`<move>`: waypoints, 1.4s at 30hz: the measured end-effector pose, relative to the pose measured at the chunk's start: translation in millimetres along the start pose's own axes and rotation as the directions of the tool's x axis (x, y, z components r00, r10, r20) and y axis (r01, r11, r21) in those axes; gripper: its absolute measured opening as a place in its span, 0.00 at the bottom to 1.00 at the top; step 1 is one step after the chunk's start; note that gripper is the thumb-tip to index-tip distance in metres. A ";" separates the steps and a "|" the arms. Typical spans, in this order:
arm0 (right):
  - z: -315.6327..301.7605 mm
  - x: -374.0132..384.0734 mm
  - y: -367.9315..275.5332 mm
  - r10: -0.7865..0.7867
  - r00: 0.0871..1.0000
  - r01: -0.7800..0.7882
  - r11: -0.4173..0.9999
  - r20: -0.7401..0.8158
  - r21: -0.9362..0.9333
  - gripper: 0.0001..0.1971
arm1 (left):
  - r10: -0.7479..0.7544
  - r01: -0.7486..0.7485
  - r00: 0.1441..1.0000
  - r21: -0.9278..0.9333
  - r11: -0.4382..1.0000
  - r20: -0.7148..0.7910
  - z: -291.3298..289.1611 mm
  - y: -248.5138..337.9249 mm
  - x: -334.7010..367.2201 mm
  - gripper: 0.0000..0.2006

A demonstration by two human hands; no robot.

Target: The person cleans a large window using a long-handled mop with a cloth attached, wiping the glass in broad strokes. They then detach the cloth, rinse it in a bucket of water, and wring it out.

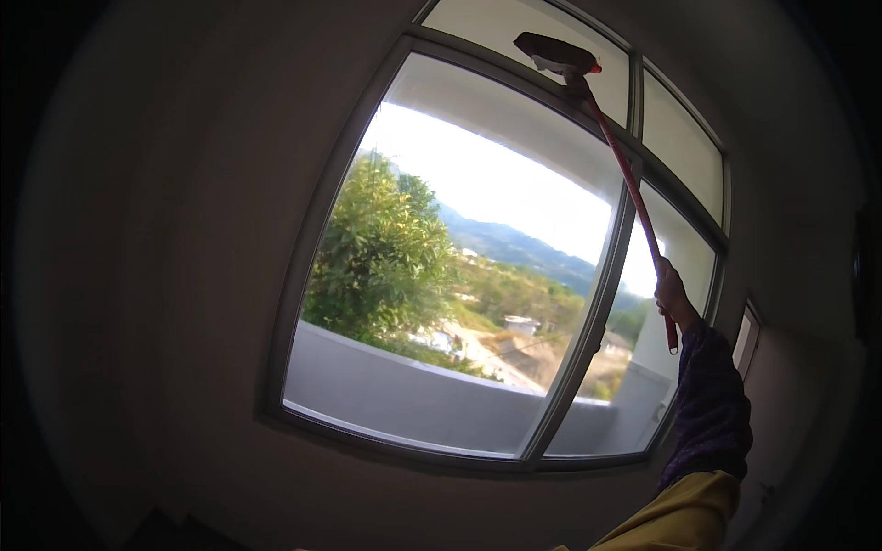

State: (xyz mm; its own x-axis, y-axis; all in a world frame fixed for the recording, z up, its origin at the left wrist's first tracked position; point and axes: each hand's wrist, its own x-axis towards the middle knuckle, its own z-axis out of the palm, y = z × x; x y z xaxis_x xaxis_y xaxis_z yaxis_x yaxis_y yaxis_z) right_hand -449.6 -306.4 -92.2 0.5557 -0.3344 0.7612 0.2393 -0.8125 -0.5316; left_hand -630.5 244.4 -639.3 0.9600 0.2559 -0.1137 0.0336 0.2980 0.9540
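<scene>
My right hand (pixel 672 289) is raised and wrapped around the lower part of a red pole, the handle of a long-handled window wiper (pixel 634 188). The pole slants up and to the left, and its lower end sticks out below my fist. At the top, the wide dark wiper head (pixel 556 53), with a pale part under it and a red tip, is in front of the upper window pane (pixel 478 23). Whether it presses on the glass I cannot tell. A purple sleeve (pixel 712 395) and a yellow one cover my right arm. My left hand is out of view.
A large sliding window (pixel 413 386) in a grey frame fills the middle, with smaller panes above. Through it show a pale balcony wall (pixel 395 372), a leafy tree (pixel 377 248) and hills. Dark wall (pixel 184 275) surrounds the window. A small bright opening (pixel 746 338) is at right.
</scene>
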 end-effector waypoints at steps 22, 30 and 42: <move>148.4 88.1 -328.4 -0.455 0.890 0.413 0.823 0.016 0.390 0.12 | 0.040 -0.067 0.975 -0.117 0.991 -0.218 -44.7 -124.4 15.8 0.07; 150.4 61.7 -179.6 -0.369 0.927 0.348 0.913 -0.063 -0.213 0.21 | -0.039 0.031 0.987 -0.054 0.998 -0.156 -28.3 -98.8 20.3 0.07; -124.9 -18.8 113.9 -0.288 0.928 0.038 0.706 -0.238 -0.708 0.19 | -0.095 0.095 0.995 -0.012 0.995 0.034 -6.9 -98.7 35.0 0.08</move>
State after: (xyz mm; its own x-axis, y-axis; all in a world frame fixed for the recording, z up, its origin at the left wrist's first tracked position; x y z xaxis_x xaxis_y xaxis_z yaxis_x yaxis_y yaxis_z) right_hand -532.2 -452.3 -120.6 0.2573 -0.1900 0.9475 -0.3737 -0.9238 -0.0838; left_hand -602.1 230.3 -739.4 0.9614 0.1947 -0.1942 0.1216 0.3324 0.9353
